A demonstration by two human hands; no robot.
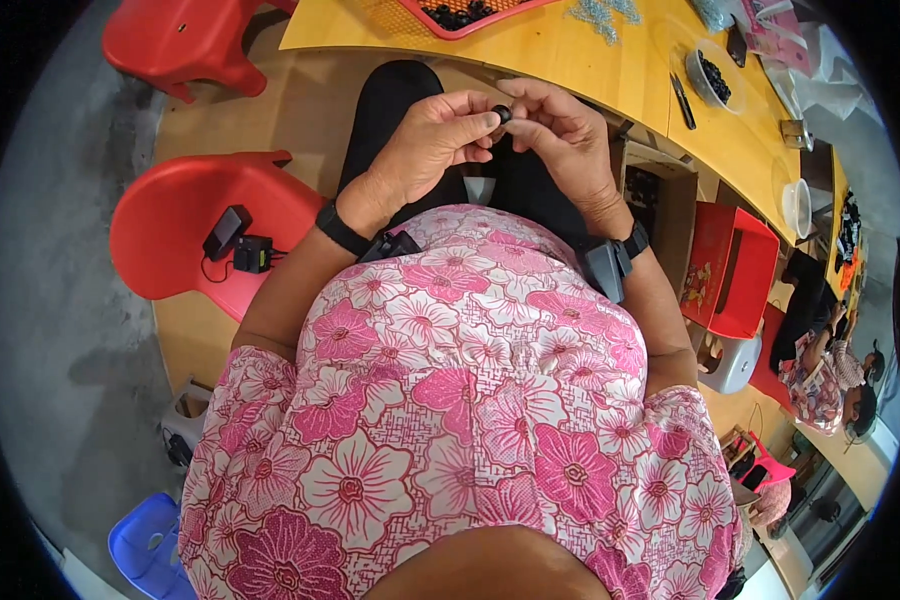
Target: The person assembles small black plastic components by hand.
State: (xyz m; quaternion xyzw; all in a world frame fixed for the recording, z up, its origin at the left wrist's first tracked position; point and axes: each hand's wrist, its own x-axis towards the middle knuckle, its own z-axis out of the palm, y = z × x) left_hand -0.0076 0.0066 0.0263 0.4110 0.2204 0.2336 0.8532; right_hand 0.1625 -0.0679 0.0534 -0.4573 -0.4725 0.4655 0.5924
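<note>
A small, round, glossy black part (pixel 502 113) is held over my lap, just short of the table edge. My left hand (pixel 425 145) pinches it between thumb and forefinger, the other fingers curled. From the other side, my right hand (pixel 568 145) grips the same part with thumb and fingertips. The fingers cover some of it, so its exact kind cannot be made out.
The yellow table (pixel 610 75) carries a red basket (pixel 457 33) with black parts, a silvery heap (pixel 604 15), a clear bowl (pixel 711 80) and a dark slim tool (pixel 682 101). Red chairs (pixel 185 215) stand left; a red box (pixel 730 270) stands right. Another person (pixel 815 375) sits far right.
</note>
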